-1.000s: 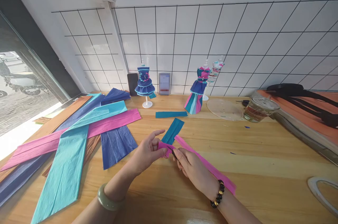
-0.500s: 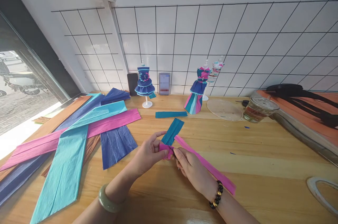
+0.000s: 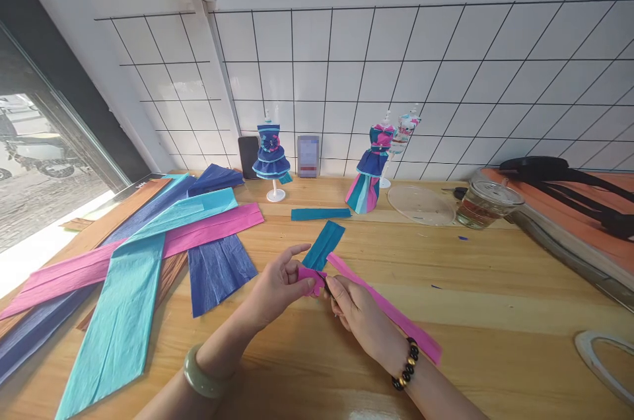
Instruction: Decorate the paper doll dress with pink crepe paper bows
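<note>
My left hand point(image 3: 280, 284) pinches a small pink crepe paper piece point(image 3: 308, 274) between thumb and fingers, above the wooden table point(image 3: 475, 367). My right hand point(image 3: 354, 306) is closed around small dark scissors point(image 3: 325, 282), mostly hidden by the fingers. Their thin blades meet the right edge of the pink piece. Just beyond my hands lies a teal paper strip point(image 3: 325, 242). A long pink strip point(image 3: 396, 314) runs from there towards the lower right, passing beside my right hand.
Crepe paper strips point(image 3: 131, 288) overlap at the left. Dressed mini mannequins point(image 3: 271, 156) stand near the tiled wall, with a phone point(image 3: 308, 157) between them. A clear plate point(image 3: 421, 204), a lidded glass jar point(image 3: 488, 204) and an orange bag point(image 3: 569, 222) lie right. A tape roll point(image 3: 601, 357) sits lower right.
Both hands stay almost in place. The pink piece and the scissors blades at its edge have shifted only slightly.
</note>
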### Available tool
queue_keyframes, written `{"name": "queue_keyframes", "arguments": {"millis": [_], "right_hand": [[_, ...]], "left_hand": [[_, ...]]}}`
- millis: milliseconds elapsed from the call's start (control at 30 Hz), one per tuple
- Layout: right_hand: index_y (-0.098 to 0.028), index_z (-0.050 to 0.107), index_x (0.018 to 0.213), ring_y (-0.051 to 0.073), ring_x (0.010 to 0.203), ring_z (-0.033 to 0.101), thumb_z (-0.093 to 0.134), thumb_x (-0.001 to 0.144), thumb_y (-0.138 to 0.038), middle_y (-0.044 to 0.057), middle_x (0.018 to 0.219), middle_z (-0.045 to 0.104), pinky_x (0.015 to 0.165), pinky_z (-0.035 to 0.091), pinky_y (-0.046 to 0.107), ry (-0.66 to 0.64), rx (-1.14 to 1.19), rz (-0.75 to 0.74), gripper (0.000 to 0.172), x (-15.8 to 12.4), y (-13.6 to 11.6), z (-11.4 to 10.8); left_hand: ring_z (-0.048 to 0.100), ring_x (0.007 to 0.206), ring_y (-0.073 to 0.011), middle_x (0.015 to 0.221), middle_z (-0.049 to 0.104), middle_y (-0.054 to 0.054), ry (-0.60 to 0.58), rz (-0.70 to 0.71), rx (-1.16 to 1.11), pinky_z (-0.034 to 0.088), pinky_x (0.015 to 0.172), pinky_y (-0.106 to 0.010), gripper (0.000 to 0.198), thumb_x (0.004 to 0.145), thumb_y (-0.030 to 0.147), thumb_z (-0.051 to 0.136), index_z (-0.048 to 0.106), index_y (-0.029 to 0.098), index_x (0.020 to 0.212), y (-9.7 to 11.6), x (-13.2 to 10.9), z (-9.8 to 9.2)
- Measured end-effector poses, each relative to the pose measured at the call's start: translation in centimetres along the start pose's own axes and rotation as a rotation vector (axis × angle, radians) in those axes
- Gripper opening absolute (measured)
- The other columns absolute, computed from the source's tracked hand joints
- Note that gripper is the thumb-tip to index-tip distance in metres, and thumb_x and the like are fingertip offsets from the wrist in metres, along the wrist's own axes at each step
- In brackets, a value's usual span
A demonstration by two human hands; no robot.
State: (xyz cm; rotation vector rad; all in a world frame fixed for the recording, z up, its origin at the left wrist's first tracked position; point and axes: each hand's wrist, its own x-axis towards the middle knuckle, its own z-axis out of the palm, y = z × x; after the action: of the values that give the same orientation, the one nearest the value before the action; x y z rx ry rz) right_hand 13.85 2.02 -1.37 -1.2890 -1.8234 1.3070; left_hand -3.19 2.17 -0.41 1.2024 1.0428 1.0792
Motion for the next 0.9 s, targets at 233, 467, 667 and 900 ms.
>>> {"name": "queue_keyframes", "arguments": {"millis": [233,467,667,900], "right_hand": [[-0.019,0.048,0.069,0.010,0.049,0.039,0.026,0.088,-0.057,-0.003,0.057,0.043,0.049,0.033,0.021,0.012,-0.017,0.032,0.048,0.01,-0.11,-0.13],[-0.018,0.051,0.072,0.009,0.049,0.038,0.028,0.086,-0.059,-0.003,0.056,0.042,0.046,0.030,0.021,-0.001,-0.002,0.046,0.050,-0.05,-0.19,-0.14],[-0.018,0.052,0.072,0.009,0.047,0.037,0.026,0.086,-0.060,-0.004,0.056,0.041,0.046,0.031,0.021,-0.001,-0.018,0.027,0.051,-0.05,-0.27,-0.10],[-0.019,0.048,0.068,0.009,0.049,0.038,0.026,0.086,-0.060,-0.003,0.056,0.042,0.046,0.032,0.021,0.010,-0.034,0.015,0.050,0.00,-0.22,-0.06]], "left_hand": [[0.062,0.071,-0.0166,0.074,0.065,-0.002,-0.004,-0.006,-0.020,0.043,0.066,-0.028,0.061,0.069,0.023,0.067,0.039,0.016,0.123,0.17,-0.02,-0.31],[0.061,0.069,-0.0159,0.072,0.063,-0.001,-0.021,-0.006,-0.018,0.044,0.067,-0.030,0.058,0.071,0.020,0.065,0.038,0.015,0.123,0.21,-0.02,-0.23],[0.062,0.066,-0.0162,0.065,0.060,0.002,-0.034,0.003,-0.011,0.045,0.067,-0.032,0.056,0.070,0.022,0.066,0.041,0.016,0.120,-0.09,-0.10,0.09],[0.062,0.066,-0.0159,0.069,0.063,0.000,-0.037,-0.021,-0.032,0.046,0.068,-0.031,0.058,0.068,0.022,0.067,0.041,0.015,0.119,0.85,-0.25,0.25]]}}
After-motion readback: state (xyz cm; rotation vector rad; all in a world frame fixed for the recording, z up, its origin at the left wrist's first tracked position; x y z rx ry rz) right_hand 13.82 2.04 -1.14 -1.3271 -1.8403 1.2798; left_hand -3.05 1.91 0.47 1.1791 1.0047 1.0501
